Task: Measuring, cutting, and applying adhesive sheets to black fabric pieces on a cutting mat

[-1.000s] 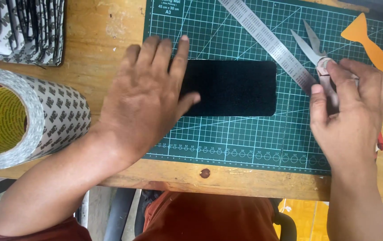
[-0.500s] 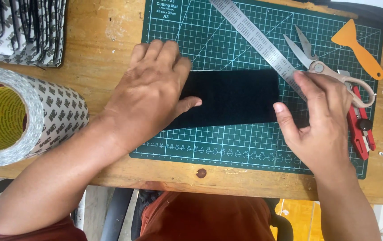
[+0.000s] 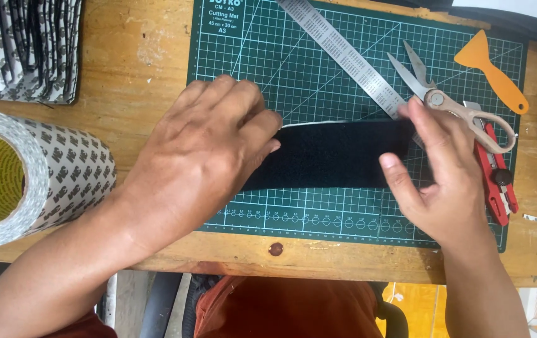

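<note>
A black rectangular pad [image 3: 331, 156] with rounded corners lies across the green cutting mat [image 3: 318, 69]. My left hand [image 3: 206, 150] covers its left end, fingers curled down onto the upper left edge. A thin white strip shows along the pad's top edge beside those fingertips. My right hand [image 3: 437, 175] holds the right end, thumb on the pad's face and fingers over its upper right corner. Both ends of the pad are hidden under my hands.
A steel ruler [image 3: 343, 53] lies slantwise on the mat, with scissors [image 3: 443, 100], an orange scraper [image 3: 490, 69] and a red utility knife [image 3: 496, 181] at the right. A big tape roll [image 3: 37, 175] and stacked patterned sheets [image 3: 24, 50] sit on the wooden table [image 3: 137, 62] at left.
My right hand left the scissors and came left onto the pad's right end. My left fingers curled from flat onto the pad's left edge, and a white strip now shows along the top.
</note>
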